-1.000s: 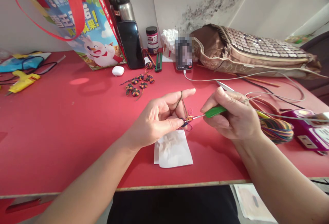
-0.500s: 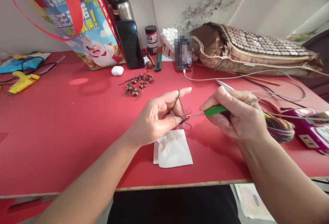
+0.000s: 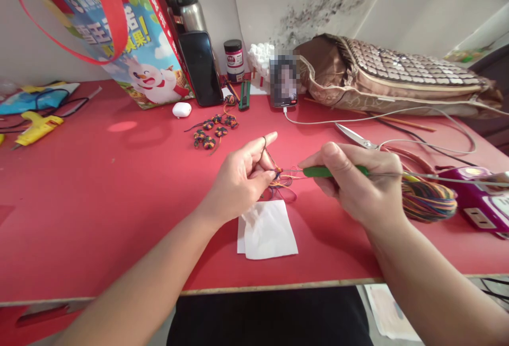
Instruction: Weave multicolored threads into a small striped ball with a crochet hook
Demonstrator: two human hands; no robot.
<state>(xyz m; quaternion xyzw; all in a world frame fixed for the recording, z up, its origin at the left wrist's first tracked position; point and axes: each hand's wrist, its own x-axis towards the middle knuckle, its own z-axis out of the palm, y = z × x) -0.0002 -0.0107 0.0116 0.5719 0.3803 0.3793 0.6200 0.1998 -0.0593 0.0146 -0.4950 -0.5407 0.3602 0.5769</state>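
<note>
My left hand [image 3: 242, 179] pinches a small multicoloured crocheted piece [image 3: 280, 174] between thumb and fingers, with the yarn looped over its raised forefinger. My right hand [image 3: 356, 184] is closed around a green-handled crochet hook [image 3: 318, 171], whose metal tip reaches into the piece. Both hands hover just above the red table [image 3: 119, 187]. A ball of rainbow yarn [image 3: 429, 200] lies right behind my right hand. A folded white paper [image 3: 268, 229] rests on the table below the hands.
Several finished small crocheted pieces [image 3: 212, 130] lie farther back. Scissors [image 3: 356, 135], a purple power strip [image 3: 479, 197], cables and a brown bag [image 3: 389, 78] sit right. A printed gift bag [image 3: 119, 33], flask, two phones, white earbud case [image 3: 182, 109] and yellow glue gun [image 3: 37, 127] line the back and left.
Both hands shifted slightly left and up. The hook now lies nearly level and farther into the piece, and my left forefinger has lowered.
</note>
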